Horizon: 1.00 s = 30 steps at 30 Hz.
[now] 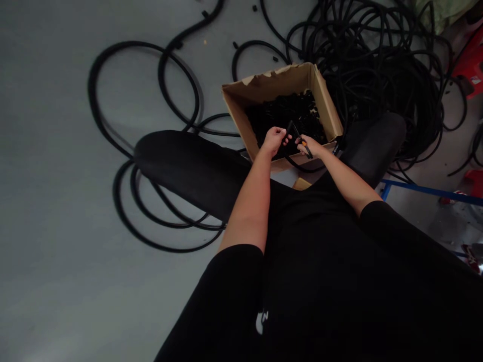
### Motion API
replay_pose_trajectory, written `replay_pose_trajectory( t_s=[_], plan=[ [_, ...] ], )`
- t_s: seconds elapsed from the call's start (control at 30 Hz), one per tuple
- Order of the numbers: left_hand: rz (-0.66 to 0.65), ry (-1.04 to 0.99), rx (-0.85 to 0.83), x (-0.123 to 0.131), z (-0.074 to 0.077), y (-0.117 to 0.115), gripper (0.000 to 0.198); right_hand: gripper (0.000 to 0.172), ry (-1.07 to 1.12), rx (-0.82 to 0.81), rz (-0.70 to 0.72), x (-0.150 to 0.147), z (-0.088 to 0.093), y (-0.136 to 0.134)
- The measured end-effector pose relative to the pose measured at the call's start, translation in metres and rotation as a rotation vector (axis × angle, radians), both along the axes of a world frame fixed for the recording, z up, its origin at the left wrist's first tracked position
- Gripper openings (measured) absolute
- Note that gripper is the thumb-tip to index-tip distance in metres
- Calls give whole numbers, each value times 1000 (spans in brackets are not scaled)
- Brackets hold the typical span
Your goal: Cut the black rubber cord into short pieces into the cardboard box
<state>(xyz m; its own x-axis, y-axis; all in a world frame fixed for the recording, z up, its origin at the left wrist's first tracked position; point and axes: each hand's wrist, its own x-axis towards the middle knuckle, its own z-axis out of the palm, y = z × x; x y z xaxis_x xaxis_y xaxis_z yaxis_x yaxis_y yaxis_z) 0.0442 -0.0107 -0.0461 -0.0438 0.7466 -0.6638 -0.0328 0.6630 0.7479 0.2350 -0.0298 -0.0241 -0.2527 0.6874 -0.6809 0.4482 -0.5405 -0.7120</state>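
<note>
Over the near part of an open cardboard box [246, 136], my left hand [275, 141] is closed on the end of a black rubber hose [290, 126]. Right beside it, my right hand [308, 146] grips what look like scissors [304, 144] with black and orange handles. Their dark blades point toward the hose end, and I cannot tell whether they touch it. Many short black hose pieces [271, 111] fill the bottom of the box. A length of hose curves below my hands at the box's near edge.
A big tangled heap of black hose [392, 75] lies behind and right of the box. Loose hose loops [94, 95] spread over the grey floor [49, 176] at left. Small black bits are scattered about. A blue metal bar [433, 191] and red objects [471, 65] stand at right.
</note>
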Motion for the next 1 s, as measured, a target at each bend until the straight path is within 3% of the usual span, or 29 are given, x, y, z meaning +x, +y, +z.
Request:
replay_pose_trajectory(
  t_s=[0.1, 0.3, 0.7, 1.0],
  plan=[
    [8, 33, 21, -2, -1, 1, 31, 28, -71, 29, -4, 1, 1, 0],
    [-186, -56, 42, 2, -8, -6, 32, 19, -69, 105, 82, -1, 0, 1],
    [-214, -44, 62, 3, -12, -5, 36, 25, -13, 81, 117, -4, 11, 0],
    [-202, -50, 39, 1, -13, -5, 36, 27, 26, 39, 58, -2, 7, -1]
  ],
)
